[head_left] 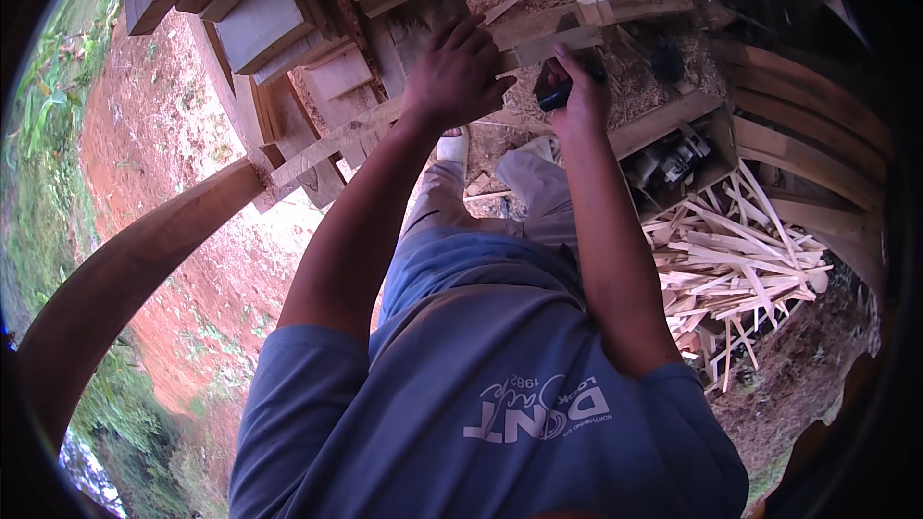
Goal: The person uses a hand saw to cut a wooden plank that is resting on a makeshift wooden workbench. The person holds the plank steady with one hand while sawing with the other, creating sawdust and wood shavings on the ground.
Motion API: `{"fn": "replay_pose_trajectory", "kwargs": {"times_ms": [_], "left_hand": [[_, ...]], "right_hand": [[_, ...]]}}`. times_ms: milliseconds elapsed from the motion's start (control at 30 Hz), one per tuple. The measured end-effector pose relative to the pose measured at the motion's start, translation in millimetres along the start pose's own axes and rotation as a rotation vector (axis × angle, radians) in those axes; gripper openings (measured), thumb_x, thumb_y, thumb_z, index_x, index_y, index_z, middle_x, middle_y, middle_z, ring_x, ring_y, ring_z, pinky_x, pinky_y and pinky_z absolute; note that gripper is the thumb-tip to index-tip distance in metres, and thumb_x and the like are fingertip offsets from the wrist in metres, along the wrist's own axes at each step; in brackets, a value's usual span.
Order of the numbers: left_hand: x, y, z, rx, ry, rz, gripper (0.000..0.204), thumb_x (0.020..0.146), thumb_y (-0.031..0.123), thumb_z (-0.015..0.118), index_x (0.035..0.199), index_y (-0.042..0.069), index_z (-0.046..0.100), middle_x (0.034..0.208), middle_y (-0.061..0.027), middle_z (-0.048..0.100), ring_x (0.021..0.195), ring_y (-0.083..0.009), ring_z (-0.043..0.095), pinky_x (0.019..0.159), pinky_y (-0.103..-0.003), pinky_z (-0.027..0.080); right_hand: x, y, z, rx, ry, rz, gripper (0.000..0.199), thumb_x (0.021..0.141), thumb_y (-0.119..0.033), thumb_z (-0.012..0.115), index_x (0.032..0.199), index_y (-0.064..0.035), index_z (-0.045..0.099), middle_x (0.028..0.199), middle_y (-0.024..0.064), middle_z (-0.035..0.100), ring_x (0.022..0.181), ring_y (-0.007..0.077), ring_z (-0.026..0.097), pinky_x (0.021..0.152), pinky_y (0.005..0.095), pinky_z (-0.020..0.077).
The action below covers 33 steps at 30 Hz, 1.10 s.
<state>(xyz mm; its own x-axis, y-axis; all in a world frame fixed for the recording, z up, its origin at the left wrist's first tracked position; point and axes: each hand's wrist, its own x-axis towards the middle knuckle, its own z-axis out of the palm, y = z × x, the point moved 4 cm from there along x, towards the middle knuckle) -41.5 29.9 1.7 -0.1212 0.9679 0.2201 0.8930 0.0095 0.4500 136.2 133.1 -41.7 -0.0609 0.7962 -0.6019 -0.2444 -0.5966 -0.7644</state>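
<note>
A long, narrow wooden board (336,139) runs slantwise across the stacked timber in front of me. My left hand (457,77) grips it from above, fingers over its far side and thumb toward the near edge. Close to the board's right end (558,46), my right hand (582,96) is closed around a small black object (556,96). Its thumb points up to the board's edge. The exact kind of the black object cannot be made out, as the fingers cover part of it.
Thick wooden blocks (264,24) are stacked at the far left. A curved beam (144,264) reaches toward the lower left. On the right stand a wooden box with a metal machine (673,159) inside, a heap of thin offcuts (731,259) and curved planks (808,149). Shavings cover the ground.
</note>
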Motion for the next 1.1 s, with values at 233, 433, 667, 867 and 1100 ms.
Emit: {"fn": "replay_pose_trajectory", "kwargs": {"times_ms": [233, 433, 667, 867, 1100], "left_hand": [[1, 0, -1, 0.003, 0.004, -0.003, 0.043, 0.092, 0.046, 0.068, 0.102, 0.004, 0.072, 0.121, -0.0123, 0.067, 0.141, -0.0309, 0.05, 0.125, -0.047, 0.03], [2, -2, 1, -0.072, -0.022, -0.076, 0.041, 0.096, 0.044, 0.061, 0.1, 0.006, 0.075, 0.121, -0.0108, 0.067, 0.143, -0.03, 0.049, 0.124, -0.048, 0.031], [7, -1, 1, -0.104, -0.024, -0.178, 0.04, 0.097, 0.043, 0.059, 0.097, 0.007, 0.076, 0.121, -0.01, 0.068, 0.143, -0.0285, 0.048, 0.123, -0.047, 0.032], [10, -1, 2, -0.089, -0.031, -0.197, 0.039, 0.094, 0.043, 0.06, 0.094, 0.008, 0.077, 0.121, -0.0093, 0.069, 0.14, -0.027, 0.051, 0.121, -0.048, 0.033], [12, 1, 1, -0.065, -0.007, -0.19, 0.036, 0.091, 0.041, 0.061, 0.089, 0.009, 0.077, 0.117, -0.0089, 0.07, 0.137, -0.0265, 0.053, 0.12, -0.049, 0.034]], "right_hand": [[6, 4, -5, -0.006, -0.054, 0.051, 0.046, 0.079, -0.011, 0.094, 0.116, -0.0057, 0.067, 0.099, 0.0044, 0.073, 0.084, 0.0162, 0.072, 0.068, 0.0293, 0.0509], [5, 3, -6, -0.048, -0.014, 0.08, 0.044, 0.08, -0.01, 0.093, 0.116, -0.0055, 0.068, 0.098, 0.0053, 0.074, 0.083, 0.0177, 0.073, 0.068, 0.0296, 0.0513], [-1, -4, 0, -0.075, 0.003, 0.076, 0.042, 0.082, -0.011, 0.092, 0.117, -0.0077, 0.068, 0.099, 0.0044, 0.075, 0.087, 0.0187, 0.073, 0.071, 0.0307, 0.0503], [0, -1, 0, -0.056, -0.01, 0.064, 0.042, 0.082, -0.009, 0.092, 0.117, -0.0051, 0.068, 0.101, 0.006, 0.074, 0.086, 0.0188, 0.073, 0.069, 0.0298, 0.0517], [5, 3, -3, -0.042, -0.012, 0.049, 0.047, 0.081, -0.007, 0.091, 0.12, -0.0016, 0.067, 0.103, 0.0074, 0.073, 0.084, 0.0185, 0.073, 0.068, 0.0285, 0.0523]]}}
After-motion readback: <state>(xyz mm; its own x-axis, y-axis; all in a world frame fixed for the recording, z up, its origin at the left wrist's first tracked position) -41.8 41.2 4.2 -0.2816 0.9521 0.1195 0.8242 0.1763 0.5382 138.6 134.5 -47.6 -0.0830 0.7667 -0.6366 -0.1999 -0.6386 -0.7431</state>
